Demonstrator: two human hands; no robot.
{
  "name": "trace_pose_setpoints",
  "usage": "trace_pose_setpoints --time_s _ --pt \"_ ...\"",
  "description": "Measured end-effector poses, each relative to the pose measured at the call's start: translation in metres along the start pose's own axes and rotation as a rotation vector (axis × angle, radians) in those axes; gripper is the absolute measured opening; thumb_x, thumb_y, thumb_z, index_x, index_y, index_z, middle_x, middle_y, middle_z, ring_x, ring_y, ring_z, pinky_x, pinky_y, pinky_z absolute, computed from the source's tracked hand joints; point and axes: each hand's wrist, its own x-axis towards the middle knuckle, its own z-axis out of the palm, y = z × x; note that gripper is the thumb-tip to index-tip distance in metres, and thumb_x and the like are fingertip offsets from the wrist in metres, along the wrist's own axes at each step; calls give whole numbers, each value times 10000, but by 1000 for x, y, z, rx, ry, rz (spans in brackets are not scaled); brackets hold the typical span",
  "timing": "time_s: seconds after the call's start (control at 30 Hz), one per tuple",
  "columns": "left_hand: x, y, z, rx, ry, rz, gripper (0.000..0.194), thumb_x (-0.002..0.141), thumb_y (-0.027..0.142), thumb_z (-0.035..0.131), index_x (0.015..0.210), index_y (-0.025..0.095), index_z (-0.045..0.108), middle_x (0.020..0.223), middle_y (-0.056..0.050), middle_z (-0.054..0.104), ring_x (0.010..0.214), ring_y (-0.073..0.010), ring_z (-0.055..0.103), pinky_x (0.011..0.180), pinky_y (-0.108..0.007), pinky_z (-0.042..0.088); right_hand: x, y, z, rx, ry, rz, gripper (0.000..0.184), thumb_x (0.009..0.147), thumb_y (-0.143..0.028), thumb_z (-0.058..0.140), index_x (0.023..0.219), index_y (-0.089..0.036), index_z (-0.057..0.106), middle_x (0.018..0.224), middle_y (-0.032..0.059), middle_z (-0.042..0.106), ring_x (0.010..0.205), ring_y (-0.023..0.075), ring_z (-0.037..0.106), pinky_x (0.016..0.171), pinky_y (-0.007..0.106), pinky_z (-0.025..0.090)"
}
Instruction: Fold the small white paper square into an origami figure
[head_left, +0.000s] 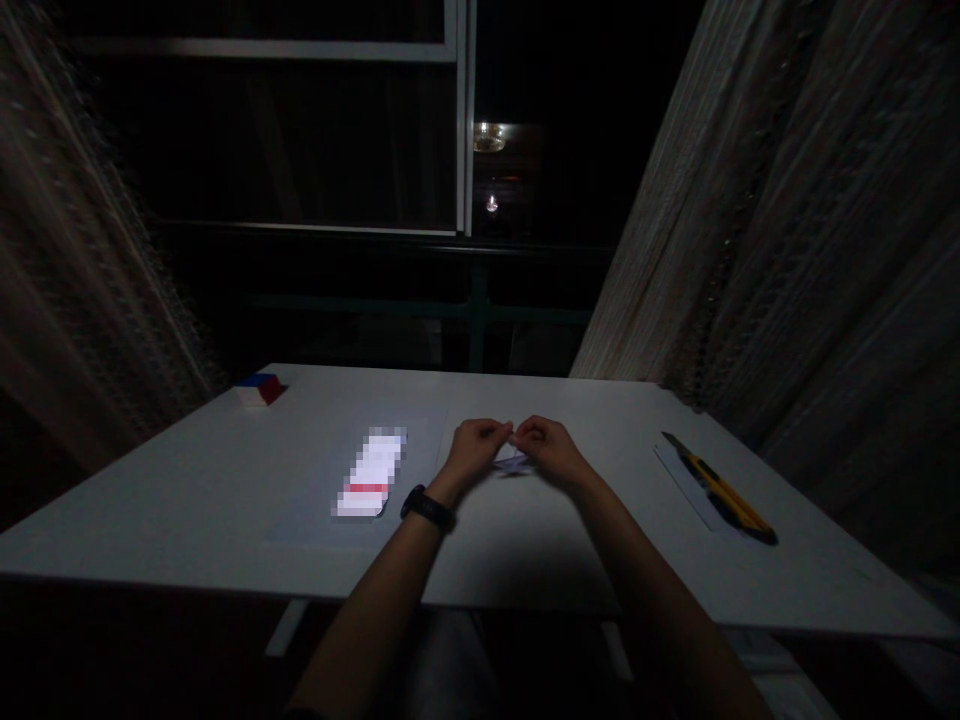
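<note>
My left hand (pixel 477 446), with a dark watch (pixel 429 508) on its wrist, is closed in a pinch over the middle of the table. Fingertip to fingertip with it, my right hand (pixel 553 449) pinches as well. Between them they hold a small piece of white folded paper (pixel 513 460) that has some purplish marks or shading. My fingers cover its upper edge, and its exact shape is hard to make out in the dim light.
A lit phone (pixel 373 474) lies on a pale sheet (pixel 300 515) to the left. At the far left sits a red, blue and white block (pixel 259 389). A yellow-black utility knife (pixel 720 488) rests on white paper (pixel 686 488) at right. Curtains (pixel 660 200) flank the white table (pixel 187 500).
</note>
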Motion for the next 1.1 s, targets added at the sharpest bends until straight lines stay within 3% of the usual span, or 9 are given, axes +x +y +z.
trace_pose_setpoints --time_s 0.33,0.53,0.7,0.93,1.1 --pt "1 0 1 -60 -45 0 348 724 433 555 705 106 672 549 -1 554 545 -109 477 523 -221 344 0 -1 -1 18 56 -60 280 600 -385 689 690 -185 515 474 -68 459 441 87 392 439 218 279" --pt "0 5 -1 -84 -51 27 422 768 479 489 588 115 605 487 23 463 503 -89 419 499 -215 314 0 -3 -1 59 71 -19 360 533 -418 743 655 -186 494 455 -70 462 420 76 385 425 212 285" --pt "1 3 0 -98 -68 5 376 754 453 519 614 116 605 504 19 490 502 -90 435 493 -211 322 -2 -9 -1 75 81 -3 374 516 -427 754 636 -180 500 450 -63 474 415 72 381 415 207 274" --pt "-3 1 -1 191 -11 180 229 810 280 458 731 145 625 671 -20 620 646 -124 540 593 -226 367 0 -10 3 115 77 11 364 503 -417 763 625 -178 517 473 -49 509 431 81 412 429 215 279" --pt "-7 3 -2 282 -13 254 227 851 261 404 778 154 591 719 -35 624 680 -136 552 633 -238 380 0 -9 2 156 46 32 338 521 -388 758 669 -175 541 526 -27 572 454 97 468 451 227 319"
